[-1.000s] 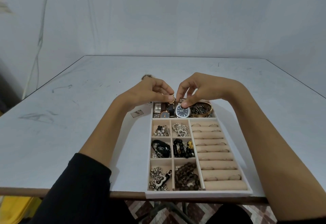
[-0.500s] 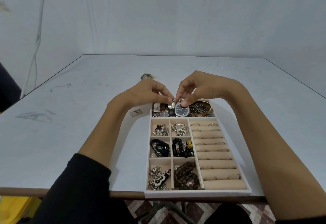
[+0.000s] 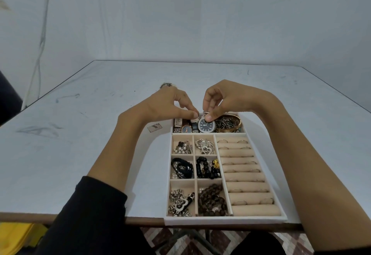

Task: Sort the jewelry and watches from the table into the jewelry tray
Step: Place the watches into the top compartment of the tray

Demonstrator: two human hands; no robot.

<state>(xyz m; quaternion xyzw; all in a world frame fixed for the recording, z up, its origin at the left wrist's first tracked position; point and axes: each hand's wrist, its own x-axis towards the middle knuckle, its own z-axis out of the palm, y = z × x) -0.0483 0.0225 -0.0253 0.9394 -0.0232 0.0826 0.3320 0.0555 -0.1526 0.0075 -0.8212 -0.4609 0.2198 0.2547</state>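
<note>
A white jewelry tray (image 3: 225, 219) with beige compartments lies at the table's near edge. Its far compartment holds several watches and gold bangles (image 3: 230, 124). A silver watch with a dark blue dial (image 3: 206, 126) sits there, its metal band raised between my hands. My left hand (image 3: 170, 106) pinches the band's left end with thumb and fingers. My right hand (image 3: 220, 100) pinches the band's right end, its thumb pressing just above the dial. Smaller compartments hold earrings, beads and chains; the right column holds rings on rolls.
A small dark piece of jewelry (image 3: 166, 85) lies on the grey table (image 3: 80, 134) beyond my left hand. A small card (image 3: 154, 127) lies left of the tray. A dark shape (image 3: 8, 102) shows at the left border.
Both hands have stayed over the far compartment, working the band of the blue-dial watch. The fingers shifted slightly; the watch has settled a little lower among the others.
</note>
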